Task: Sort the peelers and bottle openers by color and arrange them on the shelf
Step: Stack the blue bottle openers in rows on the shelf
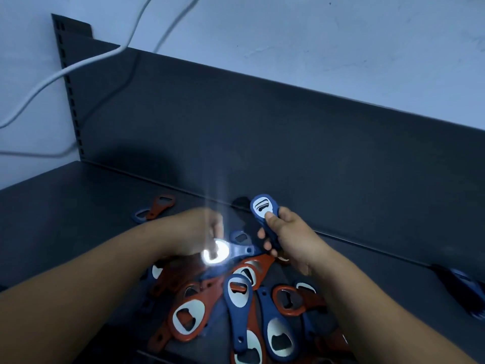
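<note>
A heap of blue and red bottle openers (236,298) lies on the dark shelf (78,219) in front of me. My right hand (288,237) grips a blue bottle opener (263,208) upright above the heap, thumb on its metal head. My left hand (199,232) is down at the top of the heap, fingers closed on another blue opener (236,250) whose metal head glares white. A red opener (161,204) and a blue one (140,215) lie apart at the left, near the back panel.
The shelf's dark back panel (262,127) rises behind the heap. White cables (78,64) hang along the wall at the left. A blue object (467,292), partly cut off, lies at the right edge of the shelf.
</note>
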The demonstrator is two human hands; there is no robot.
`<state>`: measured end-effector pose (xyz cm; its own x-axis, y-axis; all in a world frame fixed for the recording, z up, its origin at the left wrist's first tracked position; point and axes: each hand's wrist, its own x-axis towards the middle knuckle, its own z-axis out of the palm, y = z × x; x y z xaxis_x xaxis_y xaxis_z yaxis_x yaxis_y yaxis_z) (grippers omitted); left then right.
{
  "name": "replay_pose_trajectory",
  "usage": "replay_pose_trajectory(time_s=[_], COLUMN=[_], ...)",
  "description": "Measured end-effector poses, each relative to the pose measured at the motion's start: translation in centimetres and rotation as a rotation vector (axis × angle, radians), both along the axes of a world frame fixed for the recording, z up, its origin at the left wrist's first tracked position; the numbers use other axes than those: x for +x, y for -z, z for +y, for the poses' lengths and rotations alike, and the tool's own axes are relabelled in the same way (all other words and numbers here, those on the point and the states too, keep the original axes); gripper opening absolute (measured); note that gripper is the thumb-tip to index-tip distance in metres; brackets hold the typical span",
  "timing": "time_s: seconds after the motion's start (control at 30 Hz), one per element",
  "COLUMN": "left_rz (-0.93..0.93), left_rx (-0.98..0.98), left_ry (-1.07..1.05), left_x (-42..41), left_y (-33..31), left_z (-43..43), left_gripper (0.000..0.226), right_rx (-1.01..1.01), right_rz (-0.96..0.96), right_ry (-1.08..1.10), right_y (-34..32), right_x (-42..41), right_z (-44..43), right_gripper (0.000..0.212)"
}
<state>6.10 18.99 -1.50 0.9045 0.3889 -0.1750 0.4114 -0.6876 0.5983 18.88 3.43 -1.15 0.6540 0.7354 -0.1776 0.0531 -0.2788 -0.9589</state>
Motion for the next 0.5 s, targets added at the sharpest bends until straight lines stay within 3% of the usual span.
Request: replay_pose_trajectory(time_s=[0.13, 0.2, 0.33, 0.43, 0.5], left_rz=[-0.222, -0.304, -0.437, -0.547, -0.619], left_rx=[-0.253, -0.288, -0.188, -0.026, 0.064], left_ry=[0.032, 0.035, -0.037, -0.133, -0.210], left_x=[0.6, 1.2, 3.1, 3.9, 4.0], left_y=[-1.3, -2.2, -2.0, -1.5, -1.3], left_z=[-0.4, -1.1, -2.4, -3.3, -3.1], left_gripper=[0.016, 0.014, 0.019, 0.021, 0.027], right_rx=[0.048, 0.036, -0.001, 0.009, 0.004], right_rz=[-0.049, 0.029, 0.291, 0.278, 0.222], right_ry=[0.011, -0.015, -0.135, -0.213, -0.141], right_y=[-0.4, -0.7, -1.2, -0.9, -0.6], right_x=[0.1, -0.2, -0.7, -0.3, 0.3], right_z=[0.0, 0.0, -0.6, -1.3, -1.7], right_gripper=[0.022, 0.022, 0.021, 0.013, 0.012])
